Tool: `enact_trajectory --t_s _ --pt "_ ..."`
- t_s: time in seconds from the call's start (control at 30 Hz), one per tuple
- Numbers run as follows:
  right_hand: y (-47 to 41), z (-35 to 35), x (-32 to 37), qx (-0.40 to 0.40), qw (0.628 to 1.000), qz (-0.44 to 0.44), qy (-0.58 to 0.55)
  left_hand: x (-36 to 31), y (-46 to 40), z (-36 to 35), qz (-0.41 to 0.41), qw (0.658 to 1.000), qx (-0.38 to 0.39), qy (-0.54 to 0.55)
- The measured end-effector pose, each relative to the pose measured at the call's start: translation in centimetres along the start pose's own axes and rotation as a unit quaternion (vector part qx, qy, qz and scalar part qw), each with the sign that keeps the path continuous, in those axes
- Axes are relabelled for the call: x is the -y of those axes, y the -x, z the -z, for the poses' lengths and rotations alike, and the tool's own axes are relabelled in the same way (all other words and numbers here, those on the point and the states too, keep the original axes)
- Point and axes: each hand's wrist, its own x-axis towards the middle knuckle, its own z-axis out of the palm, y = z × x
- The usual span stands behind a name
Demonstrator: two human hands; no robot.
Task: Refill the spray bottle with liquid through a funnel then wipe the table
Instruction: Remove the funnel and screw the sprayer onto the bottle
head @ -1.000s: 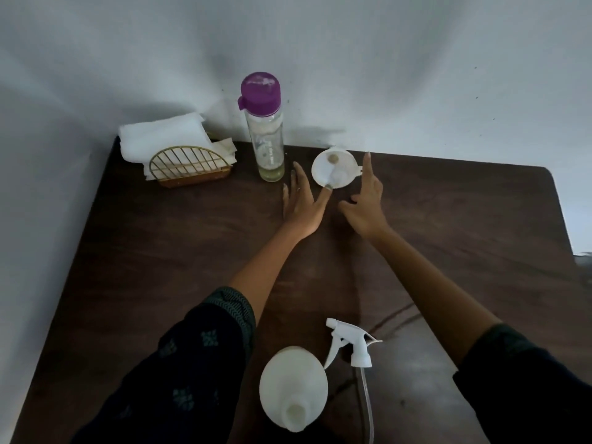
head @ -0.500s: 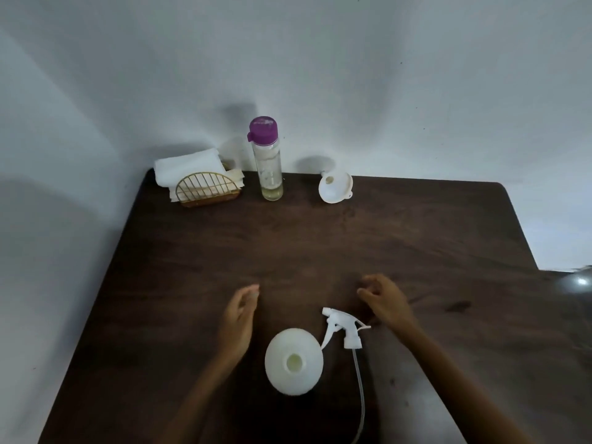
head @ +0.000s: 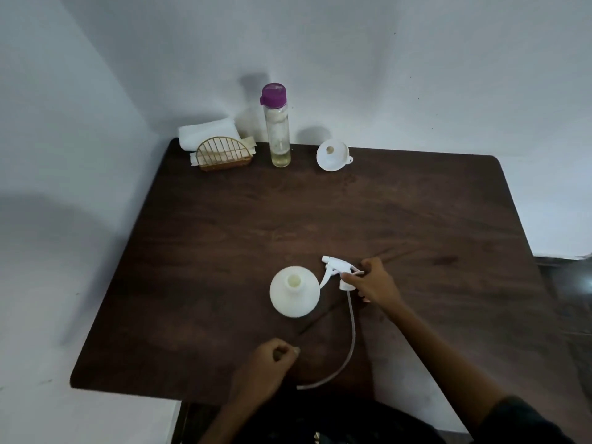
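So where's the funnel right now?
In the head view, the white funnel sits at the table's far edge near the wall, just right of the purple-capped bottle, away from both hands.

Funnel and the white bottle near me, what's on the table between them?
Nothing: in the head view, only bare table lies between the funnel and the white bottle.

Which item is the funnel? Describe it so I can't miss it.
Look along the far edge of the dark wooden table, by the wall. Right of the clear bottle with the purple cap lies the small white plastic funnel, the only open cone there.
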Motion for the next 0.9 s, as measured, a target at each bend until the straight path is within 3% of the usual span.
enact_trajectory --t_s 0.23,0.5,0.7,0.83,0.9 --pt "0.5 -0.8 1.2 -0.014 0.999 0.018 0.038 -2.7 2.4 -1.9 -0.106 0.962 -0.025 -0.251" --pt "0.8 -1.3 1.3 -0.054 0.998 0.023 0.013 -2.3 3.3 -2.7 -0.125 0.922 -0.035 -0.364" --pt "1.9 -0.3 2.1 -0.051 0.993 -0.009 -0.102 -2.8 3.6 -2.4 -0.125 0.911 -0.044 -0.390" --pt "2.6 1.7 3.7 -0.027 0.963 -0.018 -0.267 -3.5 3.7 -1.7 -0.169 0.874 -0.082 -0.448" --pt "3.0 3.2 4.8 -0.002 0.943 -0.019 -0.332 -3.8 4.0 -0.8 -0.233 0.843 -0.143 -0.464"
